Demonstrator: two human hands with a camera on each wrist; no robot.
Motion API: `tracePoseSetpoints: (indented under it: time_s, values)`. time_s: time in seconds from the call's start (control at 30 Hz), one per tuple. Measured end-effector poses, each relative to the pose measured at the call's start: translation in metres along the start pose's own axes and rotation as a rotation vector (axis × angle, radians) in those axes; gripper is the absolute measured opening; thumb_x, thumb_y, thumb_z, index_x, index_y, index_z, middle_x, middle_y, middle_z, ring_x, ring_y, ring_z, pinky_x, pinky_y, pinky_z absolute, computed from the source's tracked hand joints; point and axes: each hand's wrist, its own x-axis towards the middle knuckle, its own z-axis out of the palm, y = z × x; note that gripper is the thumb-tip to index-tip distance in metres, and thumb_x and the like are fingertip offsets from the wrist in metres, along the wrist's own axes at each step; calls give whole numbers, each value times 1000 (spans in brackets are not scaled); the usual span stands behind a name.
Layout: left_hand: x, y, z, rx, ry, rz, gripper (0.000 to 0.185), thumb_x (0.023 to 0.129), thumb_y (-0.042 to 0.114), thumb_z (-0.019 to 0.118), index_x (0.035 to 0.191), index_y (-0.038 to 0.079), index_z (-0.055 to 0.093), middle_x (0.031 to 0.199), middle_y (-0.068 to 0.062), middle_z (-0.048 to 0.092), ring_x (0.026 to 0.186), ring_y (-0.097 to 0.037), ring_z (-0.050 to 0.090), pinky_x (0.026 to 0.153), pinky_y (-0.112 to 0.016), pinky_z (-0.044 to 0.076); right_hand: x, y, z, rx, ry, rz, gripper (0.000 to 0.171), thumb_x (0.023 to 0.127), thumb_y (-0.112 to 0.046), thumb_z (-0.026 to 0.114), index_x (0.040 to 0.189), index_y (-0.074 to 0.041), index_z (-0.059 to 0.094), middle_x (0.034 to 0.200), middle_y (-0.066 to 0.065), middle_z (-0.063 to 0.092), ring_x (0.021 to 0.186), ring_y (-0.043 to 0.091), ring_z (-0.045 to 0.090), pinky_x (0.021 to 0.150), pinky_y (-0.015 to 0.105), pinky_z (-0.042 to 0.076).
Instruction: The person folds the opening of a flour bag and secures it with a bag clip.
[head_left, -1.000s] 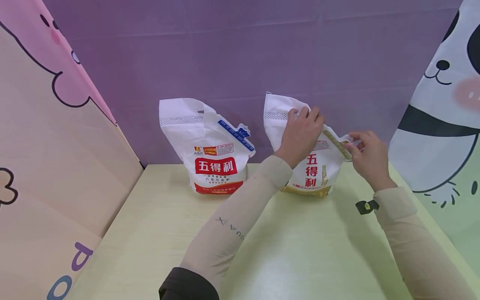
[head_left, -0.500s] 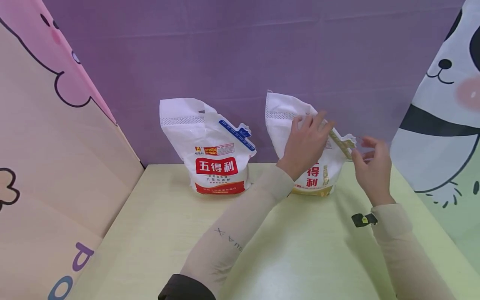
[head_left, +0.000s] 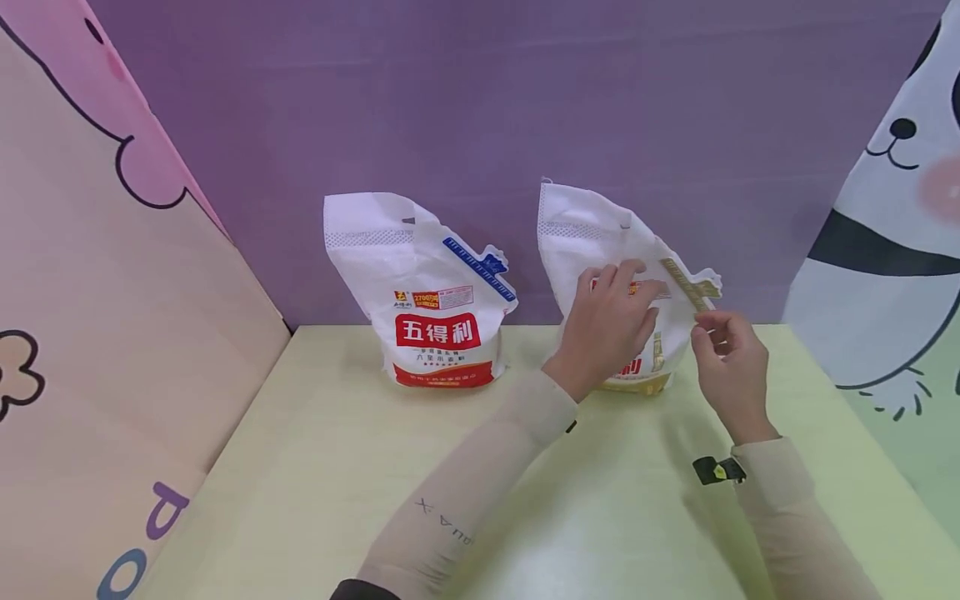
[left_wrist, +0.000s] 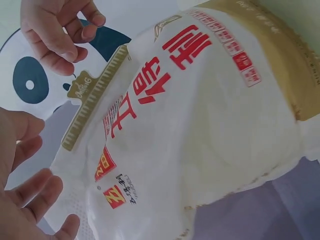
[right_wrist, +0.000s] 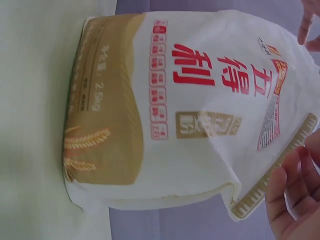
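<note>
A white flour bag (head_left: 600,229) with red lettering and a gold base stands upright at the back right of the table. Along its slanted upper corner runs a gold ruler-like strip (head_left: 686,283) with a crown-shaped tab. My left hand (head_left: 609,321) is spread in front of this bag, covering part of its print; whether the fingers touch it I cannot tell. Beside the strip's lower end is my right hand (head_left: 731,367), its fingers loosely bent. In the left wrist view a gap shows between the right hand (left_wrist: 62,35) and the strip (left_wrist: 95,97).
A second white flour bag (head_left: 442,333) with a red label and a blue strip (head_left: 480,268) stands to the left. Behind both bags is a purple backdrop (head_left: 465,100). Printed cartoon panels (head_left: 135,317) flank the pale table (head_left: 300,467) on either side.
My left hand has come down from the bag's top edge to its front. The right hand has left the strip's edge and dropped lower. The bag's top has shifted slightly right in view.
</note>
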Motion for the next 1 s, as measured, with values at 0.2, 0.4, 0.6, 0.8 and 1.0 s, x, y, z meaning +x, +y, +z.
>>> tracePoseSetpoints:
  time_s: [0.2, 0.4, 0.6, 0.8, 1.0]
  values:
    - [-23, -4, -5, -19, -56, -24, 25, 102, 39, 57, 121, 29, 70, 120, 6, 65, 113, -15, 57, 99, -35, 47, -11, 3, 2, 18, -64, -33, 15, 98, -5, 57, 108, 2, 66, 87, -23, 55, 72, 0, 52, 65, 11, 41]
    - [-56, -17, -5, -134, -123, -101, 24, 100, 37, 62, 120, 25, 71, 112, 5, 71, 107, -15, 61, 101, -36, 49, -17, 8, 4, -11, -116, -82, 13, 97, -2, 59, 107, 2, 67, 88, -8, 61, 74, -4, 52, 67, 9, 42]
    - [-91, -35, -1, -229, -156, -209, 23, 97, 33, 68, 117, 22, 72, 113, 3, 75, 107, -18, 65, 106, -42, 48, -24, 14, 2, -57, -210, -197, 13, 94, 1, 65, 106, 2, 68, 97, 10, 67, 77, -8, 51, 72, 6, 43]
    - [-117, -56, 2, -251, -168, -308, 26, 96, 34, 69, 119, 21, 72, 116, 1, 74, 110, -21, 64, 106, -43, 48, -26, 21, 2, -139, -238, -284, 25, 87, 1, 71, 112, -1, 70, 104, 14, 67, 87, 12, 55, 78, 21, 43]
    - [-144, -84, 2, -243, -84, -413, 30, 89, 33, 77, 115, 18, 72, 122, -4, 67, 117, -24, 60, 106, -46, 49, -27, 31, 0, -212, -243, -286, 27, 86, -4, 74, 112, 1, 68, 108, 18, 62, 94, 30, 54, 79, 34, 39]
